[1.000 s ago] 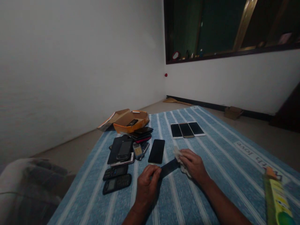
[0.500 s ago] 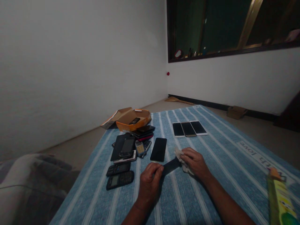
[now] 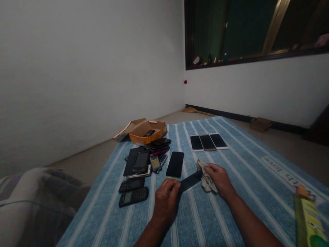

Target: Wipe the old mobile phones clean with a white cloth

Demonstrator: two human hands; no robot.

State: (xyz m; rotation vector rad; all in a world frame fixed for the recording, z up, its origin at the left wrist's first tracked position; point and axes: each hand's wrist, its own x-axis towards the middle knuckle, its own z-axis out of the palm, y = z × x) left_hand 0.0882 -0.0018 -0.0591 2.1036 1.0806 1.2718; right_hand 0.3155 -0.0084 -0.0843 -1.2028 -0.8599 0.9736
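Note:
My left hand (image 3: 166,199) is closed on the near end of a dark, flat phone (image 3: 190,181), tilted above the striped blue cloth (image 3: 210,226). A pale crumpled rag (image 3: 208,181) is pinched in my right hand (image 3: 220,178) and touches the far end of that phone. Just beyond my left hand lies a black phone (image 3: 175,164). Two keypad phones (image 3: 133,197) rest to the left, below a pile of phones (image 3: 141,161). Farther off, three phones (image 3: 208,142) lie side by side, screens up.
An open orange box (image 3: 147,138) with a phone inside stands at the far left of the cloth. A yellow-green packet (image 3: 309,219) lies at the right edge. Grey fabric (image 3: 38,206) is bunched at left; a carton (image 3: 260,124) sits by the wall.
My right hand has shifted slightly right with the rag, which hangs lower and more spread out. More of the held phone shows. The whole view has moved slightly.

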